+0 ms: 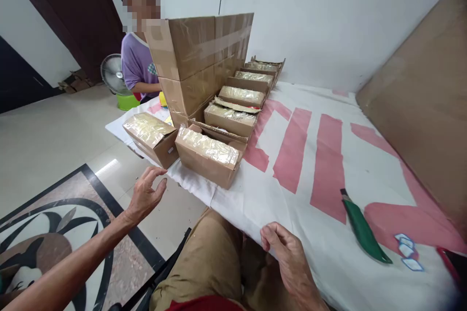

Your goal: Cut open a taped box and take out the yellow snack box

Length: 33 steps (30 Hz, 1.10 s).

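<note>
My left hand (146, 193) is raised in the air, fingers spread and holding nothing, just below the nearest small cardboard box (151, 137) at the table's left corner. My right hand (286, 255) rests at the near edge of the white and red cloth (302, 155), fingers curled over the edge with nothing seen in them. A row of several open brown boxes (209, 154) with plastic-wrapped contents runs away from me along the table.
A tall taped cardboard box (199, 60) stands behind the row. A green-handled utility knife (361, 228) and small white labels (406, 250) lie at the right. A large cardboard sheet (426, 102) leans on the wall. A person in a purple shirt (136, 60) sits beyond, near a fan (113, 74).
</note>
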Available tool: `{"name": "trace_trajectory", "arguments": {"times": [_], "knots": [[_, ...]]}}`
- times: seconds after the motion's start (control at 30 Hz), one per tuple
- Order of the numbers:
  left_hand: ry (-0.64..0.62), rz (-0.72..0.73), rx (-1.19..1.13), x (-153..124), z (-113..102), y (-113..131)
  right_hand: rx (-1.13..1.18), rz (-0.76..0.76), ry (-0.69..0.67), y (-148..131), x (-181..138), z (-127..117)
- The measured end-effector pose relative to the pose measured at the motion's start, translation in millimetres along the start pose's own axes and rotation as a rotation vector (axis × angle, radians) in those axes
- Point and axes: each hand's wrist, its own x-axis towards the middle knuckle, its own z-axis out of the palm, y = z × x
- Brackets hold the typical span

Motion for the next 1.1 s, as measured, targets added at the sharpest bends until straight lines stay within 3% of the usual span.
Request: {"name": "trace_trajectory", "arguments": {"times": [0.13, 0.23, 0.33, 0.5, 0.6, 0.77, 1.1], "knots": [[-0.053, -0.123, -0.194, 4, 28, 0, -0.179, -0.146, 0.081, -18, 38, 17], [-0.036, -0.194, -0.382, 10, 61, -3, -0.258, -0.252, 0.026, -28, 68, 33], [-0.031, -0.203, -0.469, 16, 90, -5, -0.271, -0.319, -0.021, -25, 88, 50], [0.000, -0.237, -0.500, 16, 117, 3, -0.351, -0.348, 0.127, -8, 107, 71], [0.019, -0.266, -0.508, 15, 123, 6, -0.384, -0.396, 0.179, -3, 115, 75], [0.020, -0.329, -0.582, 14, 120, 0, -0.454, -0.516, 0.155, 7, 118, 74], [0.047, -0.456, -0.582, 33, 112, -5, -0.426, -0.530, 0.169, 29, 124, 80]]}}
